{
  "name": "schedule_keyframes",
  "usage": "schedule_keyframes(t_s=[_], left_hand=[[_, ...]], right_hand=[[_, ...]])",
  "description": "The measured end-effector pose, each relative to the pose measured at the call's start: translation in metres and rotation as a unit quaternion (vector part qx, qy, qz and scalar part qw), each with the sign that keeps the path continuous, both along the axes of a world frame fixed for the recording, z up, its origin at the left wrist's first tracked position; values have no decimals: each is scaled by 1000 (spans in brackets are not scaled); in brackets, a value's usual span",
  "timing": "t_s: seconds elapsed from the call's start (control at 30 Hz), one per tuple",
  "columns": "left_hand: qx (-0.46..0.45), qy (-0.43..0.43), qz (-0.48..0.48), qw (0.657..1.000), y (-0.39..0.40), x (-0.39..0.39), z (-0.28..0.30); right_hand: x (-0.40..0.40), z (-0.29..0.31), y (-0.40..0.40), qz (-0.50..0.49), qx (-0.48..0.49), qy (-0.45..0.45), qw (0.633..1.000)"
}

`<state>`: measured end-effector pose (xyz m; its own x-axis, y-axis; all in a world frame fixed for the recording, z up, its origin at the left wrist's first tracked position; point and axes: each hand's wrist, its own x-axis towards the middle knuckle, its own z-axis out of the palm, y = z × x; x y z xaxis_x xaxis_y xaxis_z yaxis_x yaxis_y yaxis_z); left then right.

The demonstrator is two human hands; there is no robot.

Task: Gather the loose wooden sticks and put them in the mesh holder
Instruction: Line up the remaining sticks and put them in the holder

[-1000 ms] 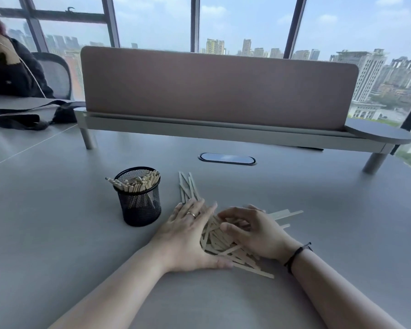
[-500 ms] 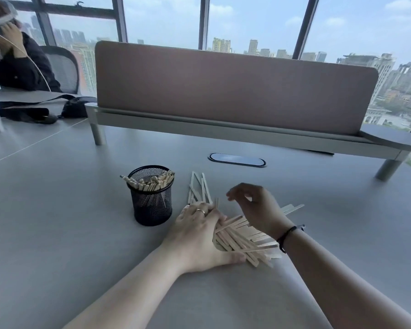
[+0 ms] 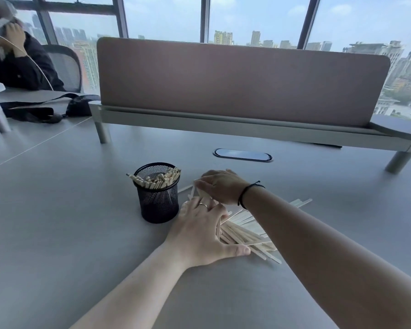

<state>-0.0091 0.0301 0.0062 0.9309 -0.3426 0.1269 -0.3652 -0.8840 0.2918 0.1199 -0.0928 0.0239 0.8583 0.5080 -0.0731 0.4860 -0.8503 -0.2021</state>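
Left hand [image 3: 199, 233] flat on loose sticks [image 3: 244, 231], fingers spread; right hand [image 3: 220, 186] pinching a stick beside mesh holder [image 3: 158, 200].

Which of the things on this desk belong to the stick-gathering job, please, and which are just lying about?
Job: loose wooden sticks, mesh holder, left hand, right hand.
Lying about: black strap, desk divider, cable port, office chair.
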Motion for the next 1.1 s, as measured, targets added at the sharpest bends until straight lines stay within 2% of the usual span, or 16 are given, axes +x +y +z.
schedule_keyframes(t_s=[0.1, 0.2, 0.3, 0.43, 0.6, 0.77, 0.83, 1.1], left_hand=[[-8, -17, -1, 1000, 1, 2, -2], [-11, -33, -11, 999, 2, 3, -5], [-20, -27, -20, 999, -1, 0, -3], [-32, -5, -48, 998, -7, -7, -2], [-36, 6, -85, 996, -6, -7, -5], [-37, -2, -107, 994, -3, -4, -8], [-41, -17, -105, 993, -1, -2, -9], [-66, -44, -74, 994, -2, -1, -3]], right_hand=[[-6, -5, -17, -32, 41, -43, 998], [-18, -18, -36, -51, 133, 6, 990], [-33, -27, -48, -46, 152, 25, 987], [-33, -14, -48, -100, 195, 52, 974], [-20, 0, -25, -98, 164, 63, 980], [-22, 10, 4, -10, 47, 97, 994], [-24, 14, 2, -15, 19, 109, 994], [-42, 3, -54, -108, 79, 34, 990]])
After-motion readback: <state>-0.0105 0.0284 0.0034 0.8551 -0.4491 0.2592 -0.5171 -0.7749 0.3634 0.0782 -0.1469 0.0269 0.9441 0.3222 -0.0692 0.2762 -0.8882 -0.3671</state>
